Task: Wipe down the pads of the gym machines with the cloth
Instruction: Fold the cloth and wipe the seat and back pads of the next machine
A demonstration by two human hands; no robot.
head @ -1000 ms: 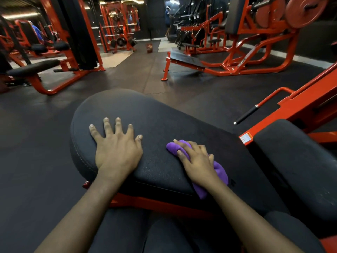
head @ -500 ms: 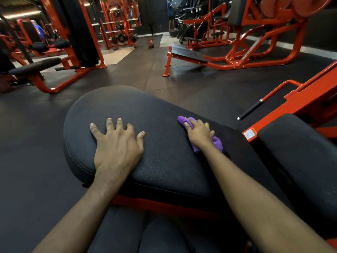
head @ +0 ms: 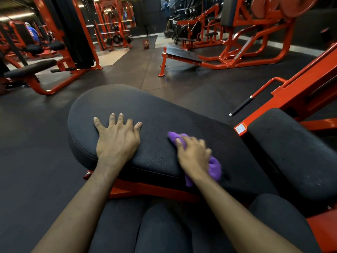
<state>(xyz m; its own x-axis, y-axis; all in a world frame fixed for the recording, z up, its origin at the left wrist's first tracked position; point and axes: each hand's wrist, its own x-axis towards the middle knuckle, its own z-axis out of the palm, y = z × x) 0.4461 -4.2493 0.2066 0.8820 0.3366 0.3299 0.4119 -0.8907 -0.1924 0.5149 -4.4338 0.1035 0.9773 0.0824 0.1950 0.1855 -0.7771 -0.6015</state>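
A: Where is the purple cloth (head: 214, 168) lying?
B: I am seeing it at 4 o'clock on the black pad (head: 164, 114); my right grip (head: 193, 156) is curling over it, pressing it down.
A: And the left grip (head: 116, 141)?
B: It is resting flat at 9 o'clock, fingers spread, holding nothing.

left hand (head: 116, 141) on pad (head: 164, 114) | cloth (head: 213, 167) under right hand (head: 194, 156)

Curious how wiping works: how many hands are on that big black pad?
2. The left hand lies flat on the pad's left part; the right hand holds the purple cloth against its right part.
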